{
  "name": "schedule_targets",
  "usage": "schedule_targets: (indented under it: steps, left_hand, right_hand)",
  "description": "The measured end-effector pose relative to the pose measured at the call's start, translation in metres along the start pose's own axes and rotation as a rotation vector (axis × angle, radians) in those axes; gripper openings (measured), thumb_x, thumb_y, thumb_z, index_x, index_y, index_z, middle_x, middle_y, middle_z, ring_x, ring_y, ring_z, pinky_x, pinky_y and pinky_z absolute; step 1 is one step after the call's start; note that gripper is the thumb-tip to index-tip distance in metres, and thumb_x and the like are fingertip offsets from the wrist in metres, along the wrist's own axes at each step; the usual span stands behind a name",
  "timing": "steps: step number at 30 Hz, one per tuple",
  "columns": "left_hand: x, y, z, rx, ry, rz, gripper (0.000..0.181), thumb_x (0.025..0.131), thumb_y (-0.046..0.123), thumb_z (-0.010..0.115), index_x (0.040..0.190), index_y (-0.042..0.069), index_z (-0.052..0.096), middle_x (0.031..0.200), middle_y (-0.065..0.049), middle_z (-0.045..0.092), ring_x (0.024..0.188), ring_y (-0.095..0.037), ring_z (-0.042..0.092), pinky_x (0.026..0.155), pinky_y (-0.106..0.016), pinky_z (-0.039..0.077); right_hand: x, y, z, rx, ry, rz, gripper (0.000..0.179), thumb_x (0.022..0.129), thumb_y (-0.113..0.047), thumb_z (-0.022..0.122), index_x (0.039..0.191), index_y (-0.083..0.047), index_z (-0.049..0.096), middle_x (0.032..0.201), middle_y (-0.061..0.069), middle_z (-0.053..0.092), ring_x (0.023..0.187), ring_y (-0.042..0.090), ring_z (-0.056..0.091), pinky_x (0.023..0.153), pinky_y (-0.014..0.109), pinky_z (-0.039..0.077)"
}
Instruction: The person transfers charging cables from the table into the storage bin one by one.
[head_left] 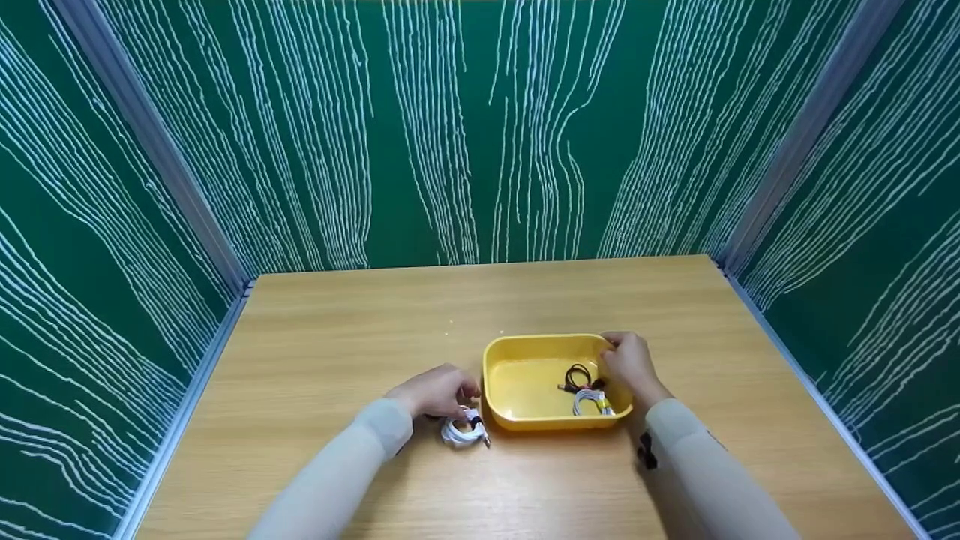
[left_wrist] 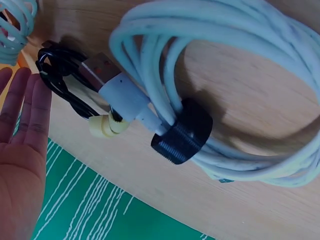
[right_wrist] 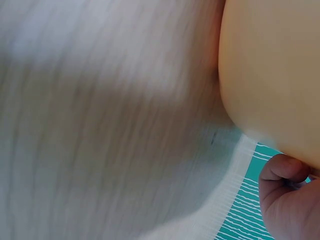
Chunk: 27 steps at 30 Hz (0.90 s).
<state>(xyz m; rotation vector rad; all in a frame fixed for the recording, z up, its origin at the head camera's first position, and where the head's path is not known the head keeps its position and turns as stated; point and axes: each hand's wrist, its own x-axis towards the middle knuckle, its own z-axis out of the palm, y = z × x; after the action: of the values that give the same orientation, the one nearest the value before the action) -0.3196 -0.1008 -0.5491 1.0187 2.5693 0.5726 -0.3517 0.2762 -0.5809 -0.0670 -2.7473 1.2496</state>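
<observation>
My right hand (head_left: 634, 364) grips the right rim of a yellow plastic basin (head_left: 525, 424); the right wrist view shows a bent finger at the basin's wall (right_wrist: 275, 65). Inside the basin lie a coiled black cable (head_left: 577, 373) and a coiled white cable (head_left: 589, 401). Left of it, my left hand (head_left: 435, 390) reaches over a coiled white cable (head_left: 451, 435). Its fingers (left_wrist: 37, 117) look straight in the left wrist view. Close by there are a white USB cable (left_wrist: 260, 27) with a black strap, a black cable (left_wrist: 62, 90) with a yellowish tie, and part of another white coil (left_wrist: 12, 42).
A wooden table (head_left: 360, 315) carries everything. Green walls (head_left: 420, 135) with white wavy lines and grey metal posts (head_left: 161, 142) bound it at the back and sides.
</observation>
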Motion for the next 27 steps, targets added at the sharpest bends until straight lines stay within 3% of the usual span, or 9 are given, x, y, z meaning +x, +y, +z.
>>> schedule_targets:
  steps: [9, 18, 27]
  left_hand:
    - [0.0056, -0.0037, 0.0069, -0.009, -0.044, -0.018, 0.019, 0.083, 0.008, 0.090, 0.100, 0.011, 0.083, 0.089, 0.005, 0.073, 0.080, -0.005, 0.056, 0.078, -0.023, 0.052]
    - [0.0080, -0.0008, 0.0086, -0.007, -0.059, -0.041, 0.014, 0.086, 0.008, 0.088, 0.099, 0.013, 0.085, 0.091, 0.007, 0.076, 0.081, -0.004, 0.057, 0.080, -0.021, 0.053]
    - [0.0088, -0.0008, 0.0093, -0.038, -0.032, 0.026, 0.008, 0.087, 0.001, 0.085, 0.091, 0.008, 0.085, 0.080, 0.003, 0.076, 0.067, 0.000, 0.051, 0.062, -0.016, 0.043]
  right_hand:
    - [0.0003, 0.0001, -0.0001, 0.007, -0.024, 0.031, 0.036, 0.092, 0.007, 0.056, 0.122, 0.008, 0.078, 0.116, 0.029, 0.077, 0.095, 0.031, 0.068, 0.074, 0.027, 0.052]
    - [0.0000, -0.0011, -0.0020, 0.023, -0.044, 0.045, 0.036, 0.094, 0.006, 0.056, 0.124, 0.007, 0.077, 0.116, 0.029, 0.076, 0.096, 0.032, 0.068, 0.075, 0.028, 0.054]
    - [-0.0007, -0.0001, -0.0019, -0.020, -0.002, -0.014, 0.032, 0.093, 0.008, 0.060, 0.121, 0.010, 0.077, 0.116, 0.031, 0.077, 0.096, 0.033, 0.071, 0.075, 0.029, 0.056]
